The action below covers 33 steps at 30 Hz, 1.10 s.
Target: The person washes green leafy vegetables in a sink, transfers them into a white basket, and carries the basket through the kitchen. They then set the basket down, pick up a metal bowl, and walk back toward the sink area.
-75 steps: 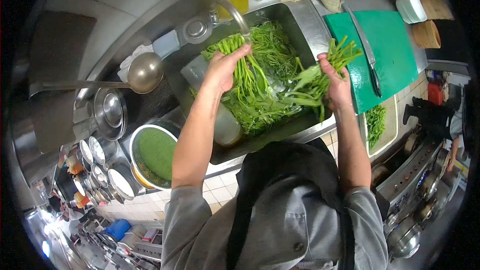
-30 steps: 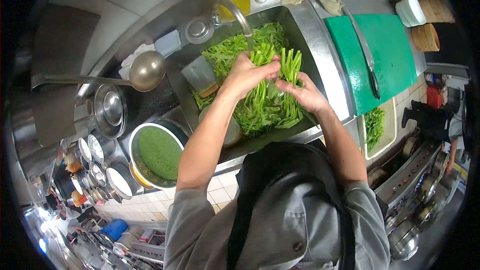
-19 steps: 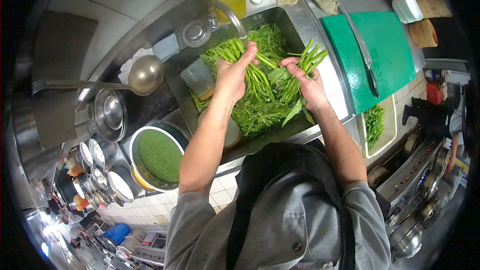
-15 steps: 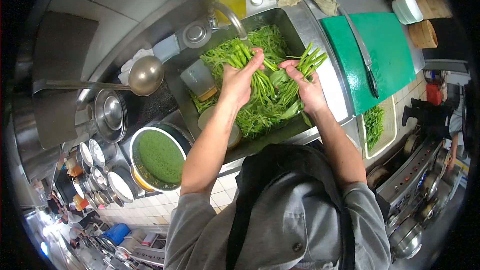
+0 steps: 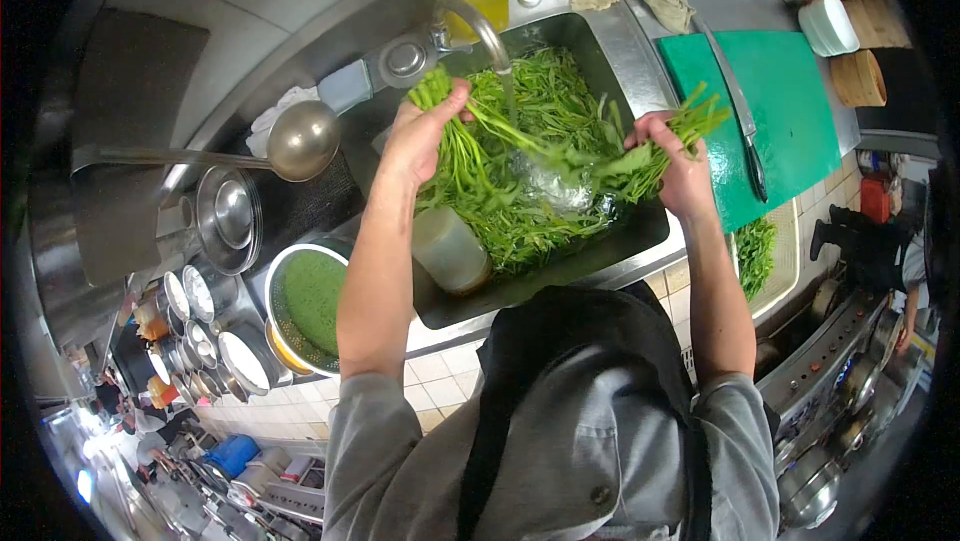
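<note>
My left hand (image 5: 425, 136) is closed around a bunch of long-stemmed leafy greens (image 5: 462, 163) at the sink's left side. A second bunch of greens (image 5: 655, 163) is gripped in my right hand (image 5: 683, 169), its cut stems pointing up and right. Some stems and leaves stretch between the two hands, blurred by motion. Below, more loose greens (image 5: 530, 231) lie in water in the metal sink (image 5: 655, 231). Water runs from the curved faucet (image 5: 478, 23) between my hands. A cloudy plastic container (image 5: 450, 253) stands tilted in the sink's near left corner.
Right of the sink, a knife (image 5: 735, 106) lies on a green cutting board (image 5: 800, 131). A white basket (image 5: 785, 251) holds more greens. To the left are a large ladle (image 5: 303, 141) and a colander (image 5: 275, 291) of green bits. Another person (image 5: 880, 241) stands far right.
My hands have moved apart, the left one leftward and the right one rightward, each with its bunch. Water now visibly splashes between them. The view has shifted slightly.
</note>
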Available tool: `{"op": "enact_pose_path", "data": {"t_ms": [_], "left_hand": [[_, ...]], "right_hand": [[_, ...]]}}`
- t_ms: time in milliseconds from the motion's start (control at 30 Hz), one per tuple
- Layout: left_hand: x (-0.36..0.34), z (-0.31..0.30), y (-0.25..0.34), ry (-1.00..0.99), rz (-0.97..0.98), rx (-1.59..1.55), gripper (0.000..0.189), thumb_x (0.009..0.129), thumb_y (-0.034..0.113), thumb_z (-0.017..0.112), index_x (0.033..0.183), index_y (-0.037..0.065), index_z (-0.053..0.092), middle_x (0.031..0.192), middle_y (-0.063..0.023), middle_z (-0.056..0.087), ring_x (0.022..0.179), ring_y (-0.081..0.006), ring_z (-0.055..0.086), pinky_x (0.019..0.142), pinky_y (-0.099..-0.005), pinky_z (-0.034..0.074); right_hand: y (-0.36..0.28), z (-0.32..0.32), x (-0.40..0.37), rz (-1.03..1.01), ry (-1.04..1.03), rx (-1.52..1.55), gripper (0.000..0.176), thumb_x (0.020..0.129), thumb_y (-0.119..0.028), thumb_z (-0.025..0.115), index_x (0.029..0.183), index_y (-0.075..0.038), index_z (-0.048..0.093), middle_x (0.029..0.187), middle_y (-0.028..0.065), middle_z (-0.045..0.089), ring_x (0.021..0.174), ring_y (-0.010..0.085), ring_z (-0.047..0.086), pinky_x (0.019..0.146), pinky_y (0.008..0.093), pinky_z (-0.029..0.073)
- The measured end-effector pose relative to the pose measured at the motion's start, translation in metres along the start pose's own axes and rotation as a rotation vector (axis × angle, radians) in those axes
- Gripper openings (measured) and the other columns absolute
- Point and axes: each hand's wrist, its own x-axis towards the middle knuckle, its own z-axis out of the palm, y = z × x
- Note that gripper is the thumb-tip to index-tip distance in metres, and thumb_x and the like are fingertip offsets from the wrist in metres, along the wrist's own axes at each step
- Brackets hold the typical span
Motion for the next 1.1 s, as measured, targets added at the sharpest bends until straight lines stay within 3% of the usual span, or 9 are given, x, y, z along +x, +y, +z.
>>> {"op": "enact_pose_path", "data": {"t_ms": [67,133,267,400,567,767,833,967,1100], "left_hand": [[-0.005,0.010,0.003,-0.055,-0.005,0.037,0.022,0.093,0.017,0.072,0.110,0.003,0.066,0.094,-0.0035,0.065,0.082,-0.0152,0.060,0.074,-0.0312,0.050],[-0.011,0.028,0.008,-0.145,-0.054,0.077,0.021,0.092,0.014,0.073,0.108,0.003,0.066,0.092,-0.0030,0.065,0.079,-0.0145,0.060,0.074,-0.0298,0.050],[-0.015,0.050,0.005,-0.276,-0.019,0.130,0.023,0.090,0.016,0.076,0.104,0.001,0.066,0.090,-0.0044,0.067,0.078,-0.0137,0.062,0.073,-0.0297,0.050],[-0.016,0.060,0.002,-0.271,-0.030,0.216,0.029,0.087,0.020,0.080,0.104,0.000,0.067,0.089,-0.0054,0.069,0.075,-0.0140,0.062,0.072,-0.0301,0.050],[-0.023,0.061,0.005,-0.278,-0.003,0.191,0.032,0.086,0.020,0.081,0.107,-0.001,0.068,0.092,-0.0062,0.069,0.076,-0.0139,0.062,0.073,-0.0301,0.051],[-0.027,0.065,-0.006,-0.201,-0.002,-0.006,0.031,0.089,0.015,0.078,0.111,-0.003,0.067,0.100,-0.0076,0.070,0.083,-0.0150,0.066,0.073,-0.0299,0.052],[-0.028,0.066,-0.004,-0.236,-0.038,-0.079,0.031,0.090,0.013,0.076,0.115,-0.002,0.066,0.104,-0.0092,0.071,0.089,-0.0148,0.067,0.074,-0.0291,0.052],[-0.026,0.063,-0.012,-0.204,-0.098,-0.031,0.034,0.089,0.013,0.078,0.118,-0.002,0.065,0.107,-0.0104,0.071,0.092,-0.0150,0.068,0.077,-0.0297,0.053],[-0.034,0.060,-0.019,-0.254,-0.063,0.059,0.044,0.083,0.012,0.082,0.120,-0.003,0.064,0.108,-0.0101,0.071,0.091,-0.0162,0.067,0.081,-0.0322,0.054]], "right_hand": [[0.000,0.004,0.001,-0.012,-0.059,-0.392,0.031,0.095,-0.030,0.068,0.105,-0.001,0.067,0.098,0.0085,0.068,0.084,0.0176,0.066,0.077,0.0322,0.053],[-0.004,0.023,0.000,0.106,-0.094,-0.482,0.040,0.092,-0.036,0.072,0.110,0.000,0.069,0.097,0.0069,0.069,0.087,0.0168,0.066,0.084,0.0337,0.052],[0.008,0.046,0.013,0.063,-0.370,-0.679,0.040,0.094,-0.040,0.071,0.108,-0.003,0.071,0.096,0.0054,0.071,0.092,0.0152,0.064,0.086,0.0325,0.050],[0.014,0.069,0.018,0.017,-0.423,-0.577,0.037,0.095,-0.037,0.070,0.110,-0.004,0.071,0.100,0.0051,0.073,0.094,0.0130,0.063,0.087,0.0317,0.050],[0.018,0.066,0.021,0.102,-0.448,-0.604,0.036,0.095,-0.034,0.070,0.115,-0.005,0.070,0.104,0.0043,0.073,0.097,0.0124,0.063,0.090,0.0314,0.049],[0.028,0.067,0.018,0.003,-0.399,-0.513,0.033,0.095,-0.032,0.070,0.115,-0.005,0.070,0.104,0.0040,0.073,0.096,0.0118,0.062,0.089,0.0318,0.049],[0.033,0.065,0.018,0.045,-0.386,-0.527,0.027,0.095,-0.026,0.071,0.105,-0.002,0.070,0.093,-0.0007,0.069,0.087,0.0070,0.058,0.081,0.0275,0.049],[0.033,0.067,0.014,0.005,-0.371,-0.552,0.023,0.095,-0.025,0.071,0.100,-0.002,0.070,0.087,-0.0017,0.067,0.083,0.0064,0.057,0.077,0.0263,0.048],[0.032,0.068,0.009,0.023,-0.204,-0.479,0.014,0.090,-0.017,0.069,0.092,-0.003,0.069,0.079,-0.0034,0.064,0.075,0.0063,0.056,0.069,0.0243,0.046]]}}
